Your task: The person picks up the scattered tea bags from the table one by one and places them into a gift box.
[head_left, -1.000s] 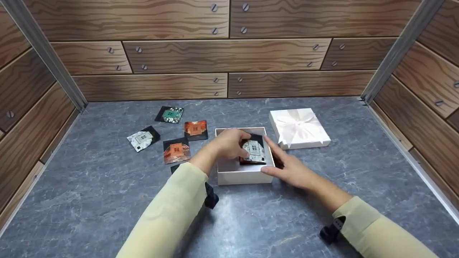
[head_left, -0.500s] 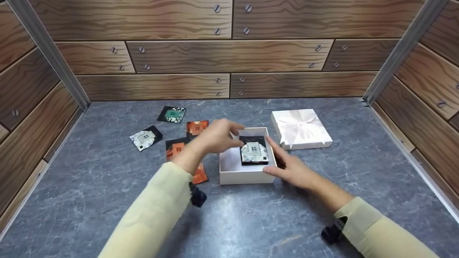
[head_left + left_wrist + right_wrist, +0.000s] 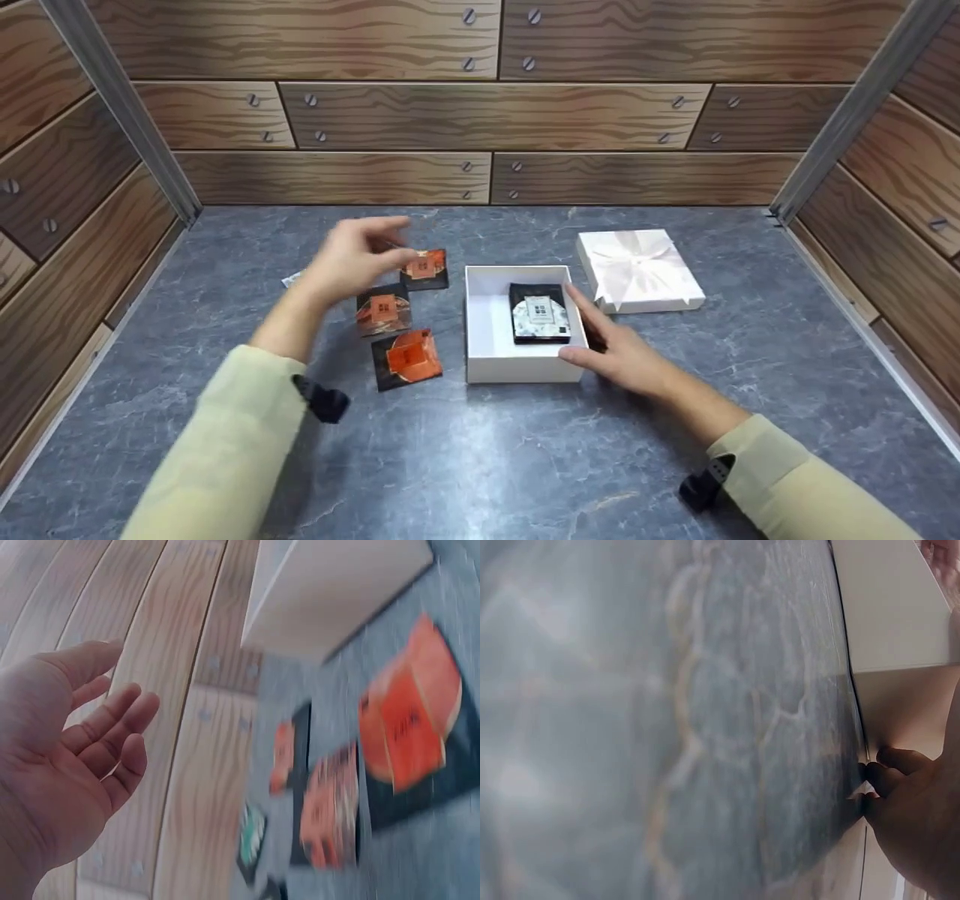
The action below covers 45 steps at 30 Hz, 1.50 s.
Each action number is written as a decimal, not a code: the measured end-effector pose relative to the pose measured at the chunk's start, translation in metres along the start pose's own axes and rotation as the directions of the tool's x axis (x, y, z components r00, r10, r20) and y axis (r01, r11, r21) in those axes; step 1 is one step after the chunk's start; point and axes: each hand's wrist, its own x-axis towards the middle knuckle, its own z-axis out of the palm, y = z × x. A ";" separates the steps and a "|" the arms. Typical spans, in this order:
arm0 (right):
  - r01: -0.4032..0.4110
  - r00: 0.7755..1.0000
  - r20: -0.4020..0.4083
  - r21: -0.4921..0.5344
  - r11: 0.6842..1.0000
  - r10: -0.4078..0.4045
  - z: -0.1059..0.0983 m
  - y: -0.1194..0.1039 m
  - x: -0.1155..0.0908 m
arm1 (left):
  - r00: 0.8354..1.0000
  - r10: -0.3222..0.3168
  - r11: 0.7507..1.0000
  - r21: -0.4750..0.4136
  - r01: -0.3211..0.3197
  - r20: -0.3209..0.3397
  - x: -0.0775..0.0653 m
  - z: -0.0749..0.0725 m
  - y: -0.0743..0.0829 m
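In the head view my left hand (image 3: 358,259) hovers over the packets on the left, fingers loosely bent, holding nothing. Just beyond its fingertips lies an orange-and-black square packet (image 3: 425,268). Two more orange-and-black packets, a middle one (image 3: 383,309) and a front one (image 3: 407,358), lie nearer me. My right hand (image 3: 619,356) touches the right side of an open white box (image 3: 523,369), its thumb at the front corner and its index finger along the rim. Inside the box, toward the right, lies a black-and-white packet (image 3: 540,315), apparently on top of others.
A white lid (image 3: 641,271) with a ribbon bow rests behind the box on the right. A white packet (image 3: 291,279) is mostly hidden by my left hand. The green packet (image 3: 252,838) shows in the left wrist view. Wood-patterned walls enclose the grey tabletop (image 3: 465,465).
My left hand has let go of the black-and-white packet in the box and swung left over the loose packets. My right hand has stayed at the box's right side.
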 end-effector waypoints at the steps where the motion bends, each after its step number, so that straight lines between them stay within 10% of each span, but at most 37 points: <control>1: 0.000 1.000 -0.002 -0.004 1.000 0.000 -0.001 0.000 0.000 | 1.000 -0.011 1.000 -0.007 0.011 -0.020 -0.001 -0.006 -0.006; 10: -0.014 1.000 0.003 -0.006 1.000 0.014 -0.003 -0.001 0.000 | 0.980 -0.126 0.989 -0.090 0.113 -0.154 -0.022 -0.047 -0.057; 23: -0.033 0.999 0.012 -0.026 0.999 0.034 0.001 0.000 -0.004 | 0.963 -0.207 0.977 0.003 0.211 -0.171 -0.041 -0.071 -0.128; 45: -0.023 1.000 0.012 -0.050 0.998 0.024 -0.001 -0.001 -0.002 | 0.941 -0.325 0.942 0.054 0.331 -0.094 -0.026 -0.062 -0.163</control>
